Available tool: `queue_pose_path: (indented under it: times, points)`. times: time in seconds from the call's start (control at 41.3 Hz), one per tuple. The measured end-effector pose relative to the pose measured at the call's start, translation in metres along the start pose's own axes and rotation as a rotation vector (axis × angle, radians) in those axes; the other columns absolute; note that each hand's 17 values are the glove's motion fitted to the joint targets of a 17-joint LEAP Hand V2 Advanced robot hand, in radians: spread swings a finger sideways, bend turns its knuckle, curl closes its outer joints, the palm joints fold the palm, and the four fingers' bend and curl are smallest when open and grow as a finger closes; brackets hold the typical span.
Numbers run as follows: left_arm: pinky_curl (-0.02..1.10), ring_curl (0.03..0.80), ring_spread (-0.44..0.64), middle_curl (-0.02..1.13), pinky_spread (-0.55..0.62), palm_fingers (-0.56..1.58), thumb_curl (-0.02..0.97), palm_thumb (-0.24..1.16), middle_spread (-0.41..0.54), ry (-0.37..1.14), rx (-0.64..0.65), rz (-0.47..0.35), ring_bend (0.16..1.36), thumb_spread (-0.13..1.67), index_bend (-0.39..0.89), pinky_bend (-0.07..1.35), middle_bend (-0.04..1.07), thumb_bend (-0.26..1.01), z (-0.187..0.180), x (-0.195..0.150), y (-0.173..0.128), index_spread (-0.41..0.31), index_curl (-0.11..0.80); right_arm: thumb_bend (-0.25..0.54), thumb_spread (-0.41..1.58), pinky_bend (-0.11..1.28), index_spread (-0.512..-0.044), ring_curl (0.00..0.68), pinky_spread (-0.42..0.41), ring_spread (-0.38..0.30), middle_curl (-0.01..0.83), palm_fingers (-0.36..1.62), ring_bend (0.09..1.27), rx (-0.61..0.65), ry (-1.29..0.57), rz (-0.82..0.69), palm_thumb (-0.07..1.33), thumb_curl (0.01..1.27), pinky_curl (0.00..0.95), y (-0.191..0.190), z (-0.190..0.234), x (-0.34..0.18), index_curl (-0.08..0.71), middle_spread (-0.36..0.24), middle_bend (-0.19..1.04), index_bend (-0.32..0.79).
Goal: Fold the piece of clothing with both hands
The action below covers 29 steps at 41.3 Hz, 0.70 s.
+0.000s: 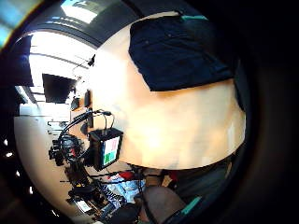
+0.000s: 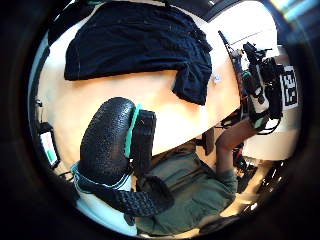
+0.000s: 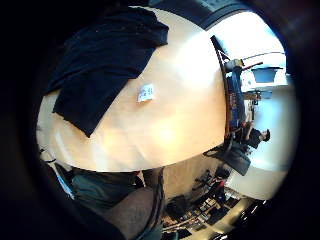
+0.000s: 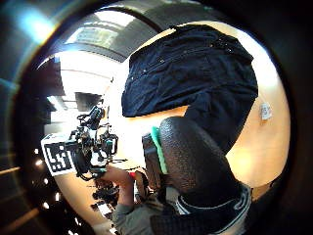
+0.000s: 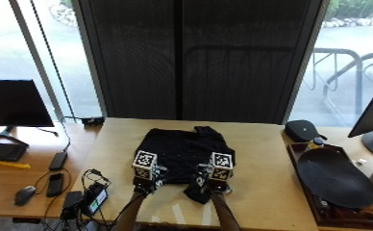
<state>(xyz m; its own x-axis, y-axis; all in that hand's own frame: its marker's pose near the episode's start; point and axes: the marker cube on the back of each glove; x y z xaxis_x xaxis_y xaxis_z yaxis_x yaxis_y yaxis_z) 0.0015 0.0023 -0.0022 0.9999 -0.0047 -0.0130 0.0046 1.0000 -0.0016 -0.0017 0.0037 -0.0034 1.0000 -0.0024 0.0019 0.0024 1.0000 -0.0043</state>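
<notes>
Honestly, the dark navy cloth garment [image 5: 185, 156] lies mid-bench, a flap trailing near-right. Left hand [image 5: 145, 180] and right hand [image 5: 217, 182] hover; fingers' state I cannot tell. Uneven grabs could skew the fold.

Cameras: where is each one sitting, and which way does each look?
Outside view: above and behind the person, looking down at the dark garment on the table; both forearms show.
Left little finger side palm view: on the left palm, facing the garment's edge; no fingers show.
Left thumb side palm view: faces the garment; the left thumb shows.
Right little finger side palm view: faces the garment and a small white tag.
Right thumb side palm view: faces the garment; the right thumb shows.
All views share the garment.
</notes>
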Motion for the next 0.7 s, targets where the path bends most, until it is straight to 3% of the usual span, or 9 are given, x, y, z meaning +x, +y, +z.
queue_pose_path:
  times: [0.121, 0.242, 0.436, 0.702]
  points:
    - [0.11, 0.162, 0.09, 0.15, 0.21, 0.53, 0.077, 0.17, -0.012, 0.041, -0.038, -0.002, 0.45, 0.7, 0.17, 0.3, 0.25, 0.09, -0.011, 0.007, 0.014, -0.086, 0.11, 0.138, 0.73, 0.48, -0.279, 0.076, 0.198, 0.092, 0.067, 0.22, 0.24, -0.006, 0.005, -0.002, 0.23, 0.08, 0.161, 0.007, -0.007, -0.003, 0.105, 0.008, 0.16, 0.18]
    - [0.14, 0.2, 0.12, 0.2, 0.27, 0.5, 0.114, 0.19, -0.014, 0.042, -0.044, -0.005, 0.46, 0.91, 0.17, 0.31, 0.23, 0.08, -0.005, 0.008, 0.011, -0.104, 0.156, 0.131, 0.94, 0.5, -0.334, 0.105, 0.241, 0.117, 0.104, 0.19, 0.25, -0.006, 0.032, 0.012, 0.25, 0.11, 0.206, 0.014, -0.013, -0.002, 0.149, 0.014, 0.17, 0.17]
    - [0.17, 0.229, 0.14, 0.25, 0.32, 0.48, 0.16, 0.2, -0.006, 0.043, -0.029, -0.004, 0.47, 1.07, 0.16, 0.32, 0.21, 0.05, -0.009, 0.009, 0.012, -0.117, 0.209, 0.102, 1.12, 0.52, -0.368, 0.137, 0.271, 0.144, 0.148, 0.16, 0.25, 0.005, 0.04, 0.007, 0.26, 0.16, 0.245, 0.014, -0.017, -0.003, 0.198, 0.021, 0.17, 0.17]
    - [0.21, 0.256, 0.15, 0.31, 0.34, 0.46, 0.207, 0.21, -0.004, 0.057, 0.001, -0.02, 0.48, 1.15, 0.15, 0.33, 0.19, 0.0, -0.009, 0.003, 0.012, -0.123, 0.252, 0.058, 1.21, 0.55, -0.38, 0.17, 0.284, 0.16, 0.191, 0.14, 0.26, 0.031, 0.019, -0.055, 0.28, 0.2, 0.284, 0.021, -0.024, -0.003, 0.241, 0.024, 0.17, 0.16]
